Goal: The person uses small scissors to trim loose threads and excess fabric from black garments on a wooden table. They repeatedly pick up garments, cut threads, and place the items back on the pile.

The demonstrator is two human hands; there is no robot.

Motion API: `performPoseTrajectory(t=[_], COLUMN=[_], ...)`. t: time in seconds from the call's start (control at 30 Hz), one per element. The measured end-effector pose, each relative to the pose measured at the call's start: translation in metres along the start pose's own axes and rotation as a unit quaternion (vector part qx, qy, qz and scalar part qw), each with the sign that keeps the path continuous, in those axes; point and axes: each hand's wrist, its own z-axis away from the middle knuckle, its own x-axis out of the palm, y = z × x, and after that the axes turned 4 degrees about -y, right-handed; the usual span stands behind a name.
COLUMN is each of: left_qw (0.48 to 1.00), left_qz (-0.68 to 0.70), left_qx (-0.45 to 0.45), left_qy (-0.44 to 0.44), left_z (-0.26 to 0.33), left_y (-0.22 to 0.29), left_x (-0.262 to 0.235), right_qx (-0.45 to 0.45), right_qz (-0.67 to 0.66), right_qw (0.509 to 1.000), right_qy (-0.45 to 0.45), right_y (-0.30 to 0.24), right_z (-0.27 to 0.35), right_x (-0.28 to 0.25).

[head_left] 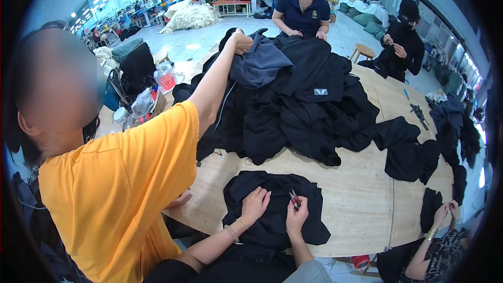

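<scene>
A black garment (311,224) lies crumpled on the wooden table in front of me. On its left part rests my left hand (255,203), fingers laid on the cloth and a bracelet at the wrist. My right hand (297,220) is closed around small thread snips (295,200) with reddish handles, their blades pointing away from me just above the fabric. Past this garment rises a large heap of black garments (293,126). A dark grey garment (262,63) on the heap is gripped by the hand of a person in an orange shirt (126,173) at my left.
The orange sleeve and arm reach across the left side of the table (361,204). Two people stand at the far side; another person's hands (445,212) work at the right edge. Tubs and a box (152,107) sit at the left, and a dark tool (419,115) lies far right.
</scene>
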Motion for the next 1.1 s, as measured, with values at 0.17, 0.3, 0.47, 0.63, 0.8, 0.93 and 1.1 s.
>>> performPoseTrajectory(t=[0.17,0.3,0.47,0.63,0.8,0.93,1.1], left_qw=[0.999,0.954,0.907,0.837,0.81,0.815,0.822], left_qz=[0.015,0.091,0.167,0.342,0.429,0.432,0.418], left_qx=[0.015,0.075,0.039,-0.077,-0.114,-0.122,-0.122], left_qy=[-0.045,-0.276,-0.386,-0.421,-0.384,-0.366,-0.367], left_z=[-0.004,-0.033,-0.054,-0.066,-0.073,-0.076,-0.08], left_y=[0.003,-0.018,-0.032,-0.009,0.009,0.019,0.033], left_x=[-0.008,-0.036,-0.046,-0.06,-0.079,-0.091,-0.101], right_qx=[0.017,-0.024,0.071,0.151,0.095,-0.071,-0.142], right_qz=[0.03,0.017,-0.082,-0.176,-0.125,0.095,0.196], right_qw=[0.999,1.0,0.993,0.964,0.973,0.977,0.955], right_qy=[-0.013,-0.006,-0.051,-0.131,-0.169,-0.175,-0.172], right_y=[-0.006,0.0,-0.013,-0.025,-0.057,-0.08,-0.092], right_z=[0.0,-0.005,-0.023,-0.033,-0.04,-0.046,-0.049], right_x=[-0.004,-0.006,-0.015,-0.037,-0.047,-0.053,-0.058])
